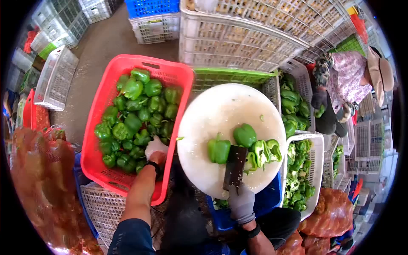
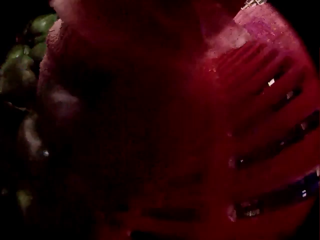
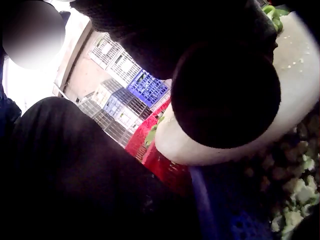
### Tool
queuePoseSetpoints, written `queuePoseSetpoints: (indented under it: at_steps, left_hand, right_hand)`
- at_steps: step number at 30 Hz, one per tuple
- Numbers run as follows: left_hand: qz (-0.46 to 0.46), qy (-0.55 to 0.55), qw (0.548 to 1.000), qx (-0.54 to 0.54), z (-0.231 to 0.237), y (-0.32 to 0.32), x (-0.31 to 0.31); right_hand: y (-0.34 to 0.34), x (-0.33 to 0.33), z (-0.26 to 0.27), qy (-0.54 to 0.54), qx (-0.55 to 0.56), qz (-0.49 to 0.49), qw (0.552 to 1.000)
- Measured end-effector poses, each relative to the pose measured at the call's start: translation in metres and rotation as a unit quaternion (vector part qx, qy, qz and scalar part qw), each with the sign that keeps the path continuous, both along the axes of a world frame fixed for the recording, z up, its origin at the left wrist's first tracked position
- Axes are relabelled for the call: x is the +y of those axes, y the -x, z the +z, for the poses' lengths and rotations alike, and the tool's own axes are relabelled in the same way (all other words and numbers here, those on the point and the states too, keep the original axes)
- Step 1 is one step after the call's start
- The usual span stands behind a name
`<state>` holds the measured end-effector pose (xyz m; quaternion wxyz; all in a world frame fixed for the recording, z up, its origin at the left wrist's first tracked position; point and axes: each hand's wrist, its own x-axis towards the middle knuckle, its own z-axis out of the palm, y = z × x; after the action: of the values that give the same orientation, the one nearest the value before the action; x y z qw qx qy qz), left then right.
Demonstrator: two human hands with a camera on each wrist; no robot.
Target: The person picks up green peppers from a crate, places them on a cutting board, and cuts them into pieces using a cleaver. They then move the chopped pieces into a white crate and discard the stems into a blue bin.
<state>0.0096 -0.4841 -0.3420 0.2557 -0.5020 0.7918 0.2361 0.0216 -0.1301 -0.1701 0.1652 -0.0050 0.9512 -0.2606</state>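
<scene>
My right hand (image 1: pixel 241 205), in a grey glove, grips the handle of a cleaver (image 1: pixel 235 166) whose dark, wet blade lies over the round white chopping board (image 1: pixel 204 111). Left of the blade stands a whole green bell pepper (image 1: pixel 218 150); behind it is another pepper (image 1: pixel 245 135). Cut pepper pieces (image 1: pixel 262 152) lie at the blade's right. My gloved left hand (image 1: pixel 156 148) reaches down into a red basket (image 1: pixel 91 140) of whole green peppers (image 1: pixel 132 122). Its fingers are hidden among them, and I cannot tell whether they hold one. The left wrist view is very dark.
A blue crate (image 1: pixel 272 196) stands under the board. To the right, a white crate (image 1: pixel 315 170) holds cut peppers. Stacked crates (image 1: pixel 238 44) rise behind the board. Another person (image 1: pixel 348 80) in a hat sits at the right. Filled red mesh sacks (image 1: pixel 46 187) stand at the left.
</scene>
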Motion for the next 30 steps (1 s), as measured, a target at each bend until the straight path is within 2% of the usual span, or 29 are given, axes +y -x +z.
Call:
queuePoseSetpoints:
  at_steps: [5, 6, 7, 10, 13, 14, 16, 19, 22, 23, 25, 30]
  left_hand:
    - [0.030, 0.024, 0.999, -0.010, -0.021, 0.010, -0.003]
    - [0.034, 0.006, 0.999, -0.006, -0.005, 0.012, -0.002]
    - [0.054, -0.003, 0.998, 0.014, 0.012, 0.010, 0.001]
    - [0.039, 0.067, 0.988, 0.130, 0.016, -0.010, -0.009]
    - [0.051, 0.068, 0.964, 0.252, 0.090, -0.038, -0.021]
    - [0.038, 0.068, 0.950, 0.302, 0.115, -0.051, -0.016]
    - [-0.014, 0.072, 0.922, 0.381, 0.171, -0.065, 0.004]
    - [-0.099, 0.052, 0.877, 0.468, 0.208, -0.071, 0.041]
    - [-0.165, -0.063, 0.889, 0.422, 0.232, -0.061, 0.077]
    - [-0.229, -0.031, 0.864, 0.448, 0.206, -0.059, 0.082]
    - [-0.225, -0.079, 0.896, 0.375, 0.201, -0.047, 0.101]
    - [-0.265, -0.075, 0.888, 0.368, 0.204, -0.036, 0.110]
  right_hand:
    - [0.002, 0.000, 0.000, -0.014, 0.015, 0.020, 1.000]
    - [0.002, 0.003, -0.002, -0.019, 0.018, 0.025, 0.999]
    - [0.000, 0.006, -0.004, -0.023, 0.018, 0.031, 0.999]
    - [0.000, 0.011, -0.009, -0.019, 0.021, 0.027, 0.999]
    - [0.001, 0.009, -0.009, 0.041, 0.026, 0.012, 0.999]
    - [0.001, 0.014, -0.013, 0.020, 0.014, 0.020, 1.000]
    - [0.002, 0.013, -0.012, 0.047, 0.017, 0.019, 0.999]
    - [-0.002, 0.019, -0.009, 0.047, 0.022, 0.012, 0.999]
    - [-0.014, 0.024, 0.003, 0.021, 0.096, -0.012, 0.995]
    - [-0.018, 0.029, 0.008, 0.025, 0.111, 0.008, 0.994]
    - [-0.020, 0.028, 0.033, 0.034, 0.135, 0.050, 0.989]
    - [-0.022, 0.012, 0.044, 0.079, 0.183, 0.150, 0.968]
